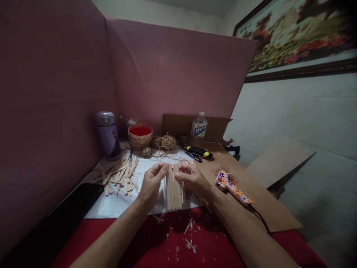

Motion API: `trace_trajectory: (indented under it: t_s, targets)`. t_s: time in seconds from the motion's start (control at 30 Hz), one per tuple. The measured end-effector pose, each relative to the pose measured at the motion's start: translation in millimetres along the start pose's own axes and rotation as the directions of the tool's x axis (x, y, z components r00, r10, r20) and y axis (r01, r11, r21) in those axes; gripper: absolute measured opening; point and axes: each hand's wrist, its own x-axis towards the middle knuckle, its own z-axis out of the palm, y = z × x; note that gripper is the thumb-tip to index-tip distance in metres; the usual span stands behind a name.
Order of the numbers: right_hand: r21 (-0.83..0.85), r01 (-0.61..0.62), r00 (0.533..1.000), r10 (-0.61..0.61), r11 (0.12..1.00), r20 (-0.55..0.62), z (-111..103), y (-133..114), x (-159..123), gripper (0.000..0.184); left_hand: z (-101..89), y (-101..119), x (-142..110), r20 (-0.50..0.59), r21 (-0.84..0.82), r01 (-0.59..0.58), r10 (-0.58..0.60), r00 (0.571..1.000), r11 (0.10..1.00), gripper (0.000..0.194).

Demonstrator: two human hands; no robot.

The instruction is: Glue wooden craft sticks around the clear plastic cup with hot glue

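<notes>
Several flat wooden craft sticks (174, 193) stand side by side in a row between my hands, over the front of the white sheet. My left hand (153, 182) pinches the row's upper left edge between thumb and fingers. On the other side, my right hand (193, 178) is closed on the upper right part, its thumb lying across the sticks. Something with red and white print shows partly behind the right-hand sticks; most of it is hidden. To the left, a loose pile of craft sticks (126, 175) lies on the white sheet (103, 210).
A flowered glue gun (234, 188) with a cord lies on brown cardboard (267, 212) at right. Behind are a utility knife (199, 151), twine (164, 142), a red-lined bowl (140, 139), a bottle (199, 128) and a purple flask (108, 136). Wood scraps litter the red cloth (156, 242).
</notes>
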Motion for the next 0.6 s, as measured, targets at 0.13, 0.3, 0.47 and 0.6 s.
trace_trajectory:
  t_s: [0.13,0.3,0.47,0.6]
  targets:
    - [-0.007,0.024,1.0,-0.024,1.0,0.004,-3.6,-4.1,0.7,0.022,-8.5,13.7,2.9,0.109,0.188,0.005,-0.026,0.994,0.982,0.025]
    - [-0.075,0.071,0.997,-0.068,0.995,0.048,-7.7,-8.8,2.1,0.025,-17.3,28.5,7.2,0.213,0.369,-0.058,-0.024,0.977,0.928,0.024]
    - [-0.081,0.042,0.996,-0.035,0.996,0.083,-10.4,-3.5,2.0,0.024,-21.1,31.5,7.2,0.302,0.3,0.122,-0.215,0.929,0.946,0.03]
    - [-0.08,0.04,0.995,-0.032,0.996,0.098,-11.5,1.2,2.0,0.022,-26.1,26.6,8.8,0.33,0.247,0.132,-0.211,0.92,0.96,0.03]
